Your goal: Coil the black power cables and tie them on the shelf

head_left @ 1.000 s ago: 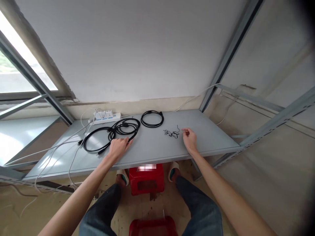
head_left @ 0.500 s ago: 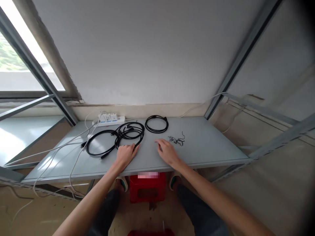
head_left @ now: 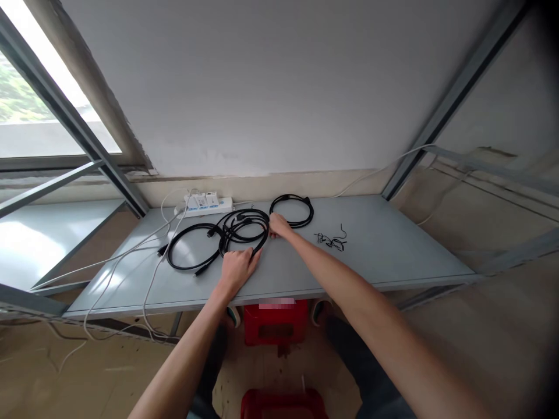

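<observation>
Several loops of black cable lie on the grey metal shelf. My left hand is closed on the near side of the middle cable coil, its thumb towards the right. Curled at that coil's right side is my right hand, beside the near left part of another black cable coil. Its fingers appear closed on cable, but which coil it grips is hidden. A wider black cable loop overlaps the middle coil on the left. Thin black twist ties lie in a small tangle to the right.
A white power strip with plugged-in adapters stands at the back by the wall. White cords run across the shelf's left part and over its front edge. Metal posts rise at both sides. A red stool stands below.
My right hand has moved left and away from me, from near the twist ties to the coils, and has curled closed. The left hand stays at the middle coil. The view has shifted slightly.
</observation>
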Action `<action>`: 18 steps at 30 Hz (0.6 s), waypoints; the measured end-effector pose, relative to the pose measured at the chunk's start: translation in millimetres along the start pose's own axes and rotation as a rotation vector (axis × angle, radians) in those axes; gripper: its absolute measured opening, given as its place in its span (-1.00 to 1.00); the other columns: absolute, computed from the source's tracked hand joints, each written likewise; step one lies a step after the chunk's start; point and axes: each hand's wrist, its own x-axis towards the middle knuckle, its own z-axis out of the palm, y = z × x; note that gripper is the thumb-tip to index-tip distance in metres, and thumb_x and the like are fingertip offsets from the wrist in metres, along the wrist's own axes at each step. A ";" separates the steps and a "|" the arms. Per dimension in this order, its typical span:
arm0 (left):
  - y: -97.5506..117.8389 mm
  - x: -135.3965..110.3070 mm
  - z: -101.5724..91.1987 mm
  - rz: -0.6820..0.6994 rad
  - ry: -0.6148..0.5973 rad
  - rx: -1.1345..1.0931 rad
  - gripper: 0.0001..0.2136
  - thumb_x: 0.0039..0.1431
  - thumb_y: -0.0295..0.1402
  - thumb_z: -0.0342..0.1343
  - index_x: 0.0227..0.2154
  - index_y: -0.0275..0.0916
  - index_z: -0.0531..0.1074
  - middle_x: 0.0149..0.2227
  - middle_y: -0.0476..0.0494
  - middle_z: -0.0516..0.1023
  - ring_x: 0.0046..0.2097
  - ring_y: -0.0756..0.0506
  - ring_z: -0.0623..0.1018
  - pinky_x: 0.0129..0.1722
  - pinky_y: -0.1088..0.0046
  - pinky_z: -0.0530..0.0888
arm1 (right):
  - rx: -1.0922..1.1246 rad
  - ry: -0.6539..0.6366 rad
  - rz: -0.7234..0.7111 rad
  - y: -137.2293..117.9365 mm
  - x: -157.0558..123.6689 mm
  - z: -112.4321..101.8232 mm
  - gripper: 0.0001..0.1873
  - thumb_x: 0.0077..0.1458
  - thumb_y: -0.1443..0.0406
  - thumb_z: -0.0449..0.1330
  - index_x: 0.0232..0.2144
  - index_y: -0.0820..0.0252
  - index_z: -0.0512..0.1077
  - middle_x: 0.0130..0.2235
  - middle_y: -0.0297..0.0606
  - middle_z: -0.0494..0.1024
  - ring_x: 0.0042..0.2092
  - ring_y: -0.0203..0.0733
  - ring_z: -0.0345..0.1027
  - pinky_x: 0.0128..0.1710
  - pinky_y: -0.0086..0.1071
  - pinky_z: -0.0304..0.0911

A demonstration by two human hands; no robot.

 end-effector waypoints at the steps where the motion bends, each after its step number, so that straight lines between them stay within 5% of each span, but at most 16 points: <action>1: 0.1 0.0 0.2 0.001 0.000 -0.006 -0.43 0.52 -0.03 -0.23 -0.38 -0.23 0.56 -0.46 -0.31 0.64 -0.35 -0.22 0.64 -0.38 0.35 0.19 | 0.061 -0.030 0.051 -0.8 2.2 -1.1 -0.78 0.12 0.28 0.32 -0.52 0.19 0.42 -0.61 -0.21 0.48 -0.51 -0.07 0.46 -0.48 -0.31 0.34; 4: 1.5 -0.5 -0.3 -0.003 -0.003 -0.012 -0.44 0.52 -0.02 -0.24 -0.38 -0.22 0.55 -0.45 -0.31 0.65 -0.34 -0.21 0.64 -0.39 0.35 0.18 | 0.230 -0.147 0.117 -9.4 6.2 -5.3 -0.79 0.22 0.28 0.17 -0.48 0.16 0.36 -0.59 -0.26 0.47 -0.56 -0.11 0.42 -0.55 -0.30 0.34; 8: 3.5 -1.6 -3.1 0.030 -0.029 -0.020 -0.45 0.51 -0.03 -0.22 -0.39 -0.22 0.53 -0.43 -0.31 0.66 -0.33 -0.20 0.65 -0.39 0.35 0.16 | 0.463 -0.052 -0.124 -30.5 3.6 -16.8 -0.98 0.26 0.31 0.07 -0.26 0.08 0.28 -0.52 -0.43 0.43 -0.52 -0.17 0.40 -0.48 -0.29 0.40; 13: 2.5 -3.3 -3.6 0.069 -0.017 -0.021 -0.47 0.51 -0.05 -0.21 -0.41 -0.22 0.51 -0.42 -0.31 0.67 -0.33 -0.21 0.65 -0.41 0.34 0.13 | 0.064 0.171 -0.531 -49.0 -13.6 -45.9 -0.88 0.34 0.22 0.09 -0.11 0.08 0.27 -0.54 -0.46 0.30 -0.47 -0.19 0.30 -0.33 -0.33 0.30; 18: 1.2 -4.8 -2.7 0.128 -0.027 -0.016 -0.53 0.49 -0.08 -0.17 -0.40 -0.22 0.49 -0.42 -0.29 0.66 -0.34 -0.19 0.64 -0.41 0.36 0.16 | -0.084 0.380 -0.548 -41.9 -21.0 -73.5 -0.80 0.37 0.18 0.05 -0.05 0.14 0.28 -0.53 -0.42 0.24 -0.43 -0.11 0.30 -0.28 -0.26 0.28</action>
